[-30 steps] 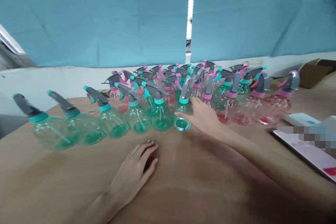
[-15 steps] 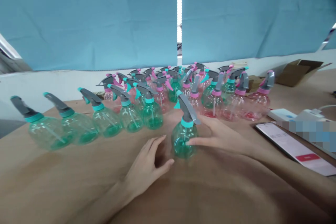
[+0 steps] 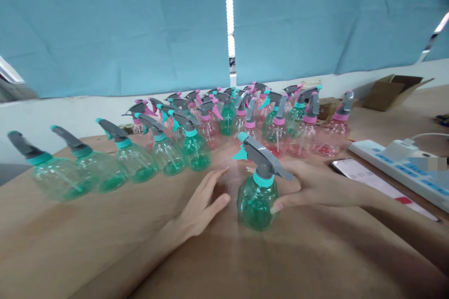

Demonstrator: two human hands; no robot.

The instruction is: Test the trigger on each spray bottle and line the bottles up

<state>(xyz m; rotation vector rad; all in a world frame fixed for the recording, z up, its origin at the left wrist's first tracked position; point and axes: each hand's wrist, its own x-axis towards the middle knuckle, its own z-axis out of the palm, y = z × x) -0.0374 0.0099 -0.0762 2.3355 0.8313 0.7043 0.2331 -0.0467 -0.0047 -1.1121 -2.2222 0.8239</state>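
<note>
A green spray bottle [image 3: 257, 203] with a grey trigger head and a turquoise collar stands near the front middle of the table, its nozzle pointing left. My right hand [image 3: 301, 184] grips it from the right; the thumb lies on the near side, and most of the fingers are hidden behind the bottle. To its left, my left hand [image 3: 205, 203] is open, fingers apart and curved toward the bottle without touching it. Behind my left hand, a slanting row holds several green spray bottles, the nearest to me being one green bottle [image 3: 196, 152].
Several pink spray bottles [image 3: 333, 138] stand at the back right, with a mixed pink and green cluster behind. A phone [image 3: 372, 180] and a white power strip [image 3: 379, 154] lie on the right. An open cardboard box [image 3: 393, 91] sits at the far right.
The held spray bottle has come closer to me and slightly right, and its head has turned so the nozzle points more to the left. The whole view has shifted slightly.
</note>
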